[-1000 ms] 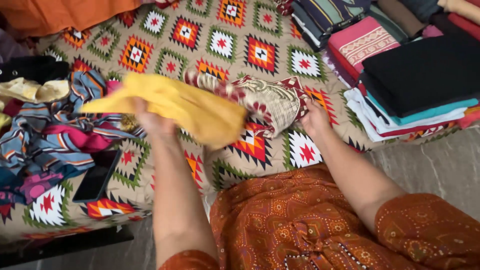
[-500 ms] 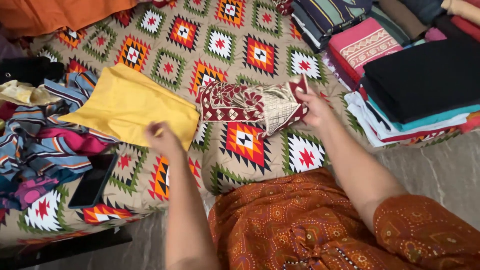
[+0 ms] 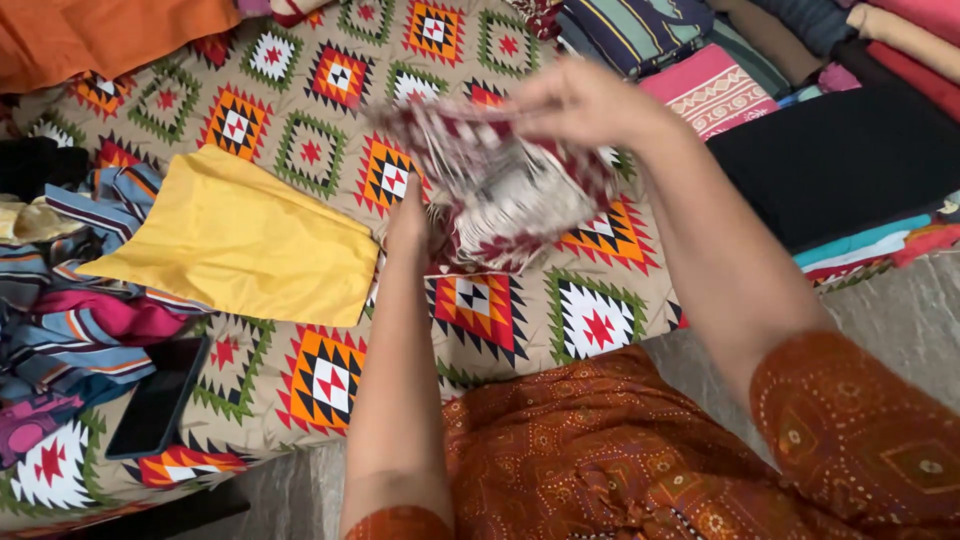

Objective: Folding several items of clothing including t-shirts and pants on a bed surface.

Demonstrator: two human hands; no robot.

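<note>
Since the earlier frames the flat yellow cloth piece (image 3: pixel 240 240) has been let go and lies spread on the geometric-patterned bedspread (image 3: pixel 320 130), beside the heap of unfolded striped clothes (image 3: pixel 70 300). The left hand (image 3: pixel 408 222) and right hand (image 3: pixel 575 100) now lift the maroon-and-cream printed fabric (image 3: pixel 510 195) together, fingers closed on its edges. Folded stacked garments (image 3: pixel 840 160) sit at right; the heap remains.

We see one screen only: a phone (image 3: pixel 157 398) lying flat on the patterned bedspread (image 3: pixel 330 375) at the lower left, just beside the heap of striped clothes (image 3: pixel 70 310). It is a slim rectangle, its glass dark and unlit. No packages, labels or signs show.
</note>
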